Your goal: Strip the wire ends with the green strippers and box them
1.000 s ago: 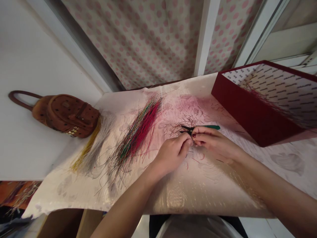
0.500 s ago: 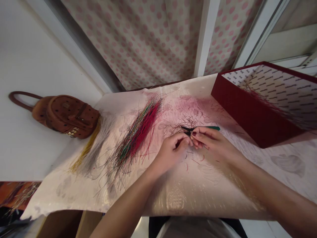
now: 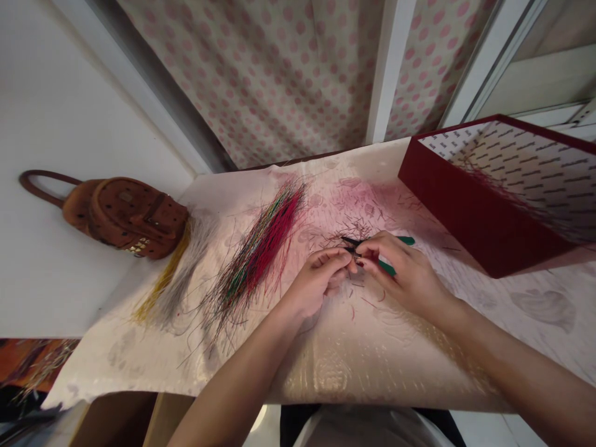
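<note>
Over the middle of the table, my left hand point(image 3: 323, 273) has its thumb and forefinger pinched together; whatever is between them is too small to make out. Facing it, my right hand point(image 3: 403, 264) curls its fingertips close to the left ones, around something tiny and dark. Green-handled pliers point(image 3: 406, 240) lie on the cloth beneath my right hand, which covers part of them, with the dark jaws pointing left. Short clipped wire bits point(image 3: 356, 225) are scattered around the jaws. Left of my hands lies a bundle of red, green and dark wires point(image 3: 270, 239).
A deep red box point(image 3: 447, 211) with a patterned lining and thin wires inside stands at the right. On the left are grey wires point(image 3: 186, 273), yellow wires point(image 3: 161, 282) and a brown backpack point(image 3: 128, 214). The patterned tablecloth point(image 3: 372, 354) hangs over the front edge.
My right hand has shifted and its fingers have opened slightly, uncovering the pliers' second handle. My left hand has turned, bringing its thumb and forefinger together. The pliers stay in place.
</note>
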The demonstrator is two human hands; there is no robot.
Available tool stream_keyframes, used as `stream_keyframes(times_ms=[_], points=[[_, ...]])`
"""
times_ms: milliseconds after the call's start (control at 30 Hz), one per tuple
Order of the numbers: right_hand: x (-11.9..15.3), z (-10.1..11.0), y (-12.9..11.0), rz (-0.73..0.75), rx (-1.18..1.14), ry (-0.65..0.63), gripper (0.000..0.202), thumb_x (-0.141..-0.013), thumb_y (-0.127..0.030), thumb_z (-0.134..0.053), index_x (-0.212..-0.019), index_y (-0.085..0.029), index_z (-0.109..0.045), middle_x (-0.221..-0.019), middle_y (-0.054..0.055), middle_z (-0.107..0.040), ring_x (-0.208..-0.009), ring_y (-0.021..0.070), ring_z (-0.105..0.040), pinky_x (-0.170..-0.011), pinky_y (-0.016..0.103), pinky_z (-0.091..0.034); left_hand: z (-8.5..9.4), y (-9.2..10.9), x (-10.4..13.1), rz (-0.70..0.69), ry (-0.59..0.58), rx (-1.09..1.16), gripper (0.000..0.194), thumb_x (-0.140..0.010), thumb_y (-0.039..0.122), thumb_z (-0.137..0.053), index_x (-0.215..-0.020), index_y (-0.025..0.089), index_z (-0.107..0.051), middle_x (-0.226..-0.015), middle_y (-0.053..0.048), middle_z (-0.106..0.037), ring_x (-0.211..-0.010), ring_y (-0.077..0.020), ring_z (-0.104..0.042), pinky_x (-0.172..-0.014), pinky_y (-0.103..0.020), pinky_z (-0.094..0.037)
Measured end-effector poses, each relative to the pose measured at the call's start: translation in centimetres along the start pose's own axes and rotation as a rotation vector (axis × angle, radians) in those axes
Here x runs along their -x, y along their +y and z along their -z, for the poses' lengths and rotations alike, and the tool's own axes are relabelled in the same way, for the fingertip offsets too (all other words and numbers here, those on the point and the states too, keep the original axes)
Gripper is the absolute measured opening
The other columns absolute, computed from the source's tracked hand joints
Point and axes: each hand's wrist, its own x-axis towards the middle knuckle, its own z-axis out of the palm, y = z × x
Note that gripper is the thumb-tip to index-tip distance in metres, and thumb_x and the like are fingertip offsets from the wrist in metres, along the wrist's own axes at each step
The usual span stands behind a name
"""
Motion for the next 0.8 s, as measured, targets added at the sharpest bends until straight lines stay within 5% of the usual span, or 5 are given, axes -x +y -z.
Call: stream_keyframes(times_ms=[167, 400, 500, 600, 800], points=[[0.1, 0.13, 0.19, 0.058, 0.036, -0.009, 0.019, -0.101, -0.015, -0.053, -0.118, -0.022, -0.059, -0.107, 0.008, -0.063, -0.093, 0.0211, -0.065, -0.079, 0.034, -0.051, 0.35, -0.12, -0.09, 0.03, -0.046, 0.054, 0.029, -0.091, 0.041, -0.065, -0.078, 0.017, -0.06, -0.053, 0.011, -0.019, -0.046, -0.0063, -0.008, -0.043, -0.022, -0.011], [-0.11, 0.13, 0.28, 0.022, -0.04, -0.022, 0.01, -0.101, -0.015, -0.053, -0.1, -0.022, -0.06, -0.092, 0.004, -0.063, -0.082, 0.0186, -0.061, -0.072, 0.033, -0.047, 0.15, 0.1, -0.06, -0.032, -0.007, -0.081, 0.03, -0.092, 0.042, -0.064, -0.075, 0.017, -0.061, -0.052, 0.01, -0.023, -0.045, -0.0066, -0.013, -0.044, -0.023, -0.011], [-0.16, -0.01, 0.32, -0.011, -0.088, -0.026, 0.011, -0.1, -0.016, -0.052, -0.095, -0.022, -0.06, -0.089, 0.003, -0.063, -0.081, 0.0184, -0.061, -0.072, 0.033, -0.045, 0.04, 0.25, -0.1, -0.074, 0.04, -0.196, 0.03, -0.092, 0.041, -0.062, -0.075, 0.016, -0.061, -0.057, 0.007, -0.037, -0.047, -0.0065, -0.022, -0.046, -0.024, -0.016], [-0.11, -0.13, 0.38, -0.105, -0.152, -0.036, 0.012, -0.099, -0.018, -0.053, -0.091, -0.022, -0.06, -0.085, 0.002, -0.063, -0.078, 0.0184, -0.06, -0.07, 0.033, -0.044, 0.08, 0.31, -0.15, -0.186, 0.058, -0.393, 0.028, -0.094, 0.035, -0.058, -0.075, 0.015, -0.063, -0.069, 0.001, -0.053, -0.059, -0.0086, -0.04, -0.056, -0.023, -0.029], [-0.05, -0.28, 0.66, -0.429, -0.449, -0.146, 0.016, -0.096, -0.029, -0.054, -0.085, -0.021, -0.063, -0.077, 0.001, -0.063, -0.068, 0.0164, -0.056, -0.059, 0.03, -0.039, 0.14, 0.43, 0.01, -0.324, 0.091, -0.643, 0.021, -0.093, 0.021, -0.052, -0.076, 0.016, -0.062, -0.073, 0.0, -0.058, -0.072, -0.0128, -0.051, -0.068, -0.026, -0.037]])
